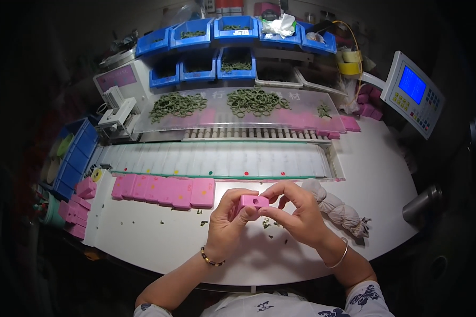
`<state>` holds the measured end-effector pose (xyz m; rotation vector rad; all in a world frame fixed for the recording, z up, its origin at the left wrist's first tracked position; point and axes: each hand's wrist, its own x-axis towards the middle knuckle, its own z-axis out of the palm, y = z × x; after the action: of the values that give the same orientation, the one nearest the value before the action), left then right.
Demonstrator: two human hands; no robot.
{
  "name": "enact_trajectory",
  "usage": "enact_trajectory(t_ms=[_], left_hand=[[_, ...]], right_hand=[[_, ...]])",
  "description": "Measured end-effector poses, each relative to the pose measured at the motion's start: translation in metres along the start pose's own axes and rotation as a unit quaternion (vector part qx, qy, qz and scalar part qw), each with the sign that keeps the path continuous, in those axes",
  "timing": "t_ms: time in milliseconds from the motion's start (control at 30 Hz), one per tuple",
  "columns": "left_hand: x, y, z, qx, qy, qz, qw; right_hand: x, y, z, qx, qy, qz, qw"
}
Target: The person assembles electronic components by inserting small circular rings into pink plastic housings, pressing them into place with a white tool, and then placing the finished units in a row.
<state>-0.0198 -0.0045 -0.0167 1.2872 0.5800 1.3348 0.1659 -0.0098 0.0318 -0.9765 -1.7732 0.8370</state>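
Note:
Over the middle of the white table I hold a pink rubber mould (255, 202), its end with a round dark hole facing up toward me. My left hand (228, 219) is closed around its left side, thumb along the near face. At the right edge of the mould, my right hand (300, 214) has its thumb and curled fingers against it; part of that contact is hidden. Several more pink moulds (166, 191) lie in an overlapping row to the left. Small green scraps (266, 224) are scattered on the table beneath my hands.
A lit conveyor (217, 158) runs across behind my hands. Green rings (256, 101) lie piled on the clear cover above it. Blue bins (236, 62) stand at the back. Right of my hand is a twisted pale cloth (338, 208); farther right, a control panel (413, 92) and dark cylinder (423, 203).

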Motion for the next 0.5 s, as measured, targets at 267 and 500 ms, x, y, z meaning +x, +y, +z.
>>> enact_trajectory(t_ms=[267,500], left_hand=[[0.009,0.029,-0.048,-0.139,-0.213,-0.216,0.943],[0.048,0.030,-0.087,0.093,0.020,-0.207,0.974]], right_hand=[[0.010,0.014,-0.011,0.238,-0.133,0.025,0.962],[0.032,0.040,0.007,-0.002,-0.032,0.085,0.996]])
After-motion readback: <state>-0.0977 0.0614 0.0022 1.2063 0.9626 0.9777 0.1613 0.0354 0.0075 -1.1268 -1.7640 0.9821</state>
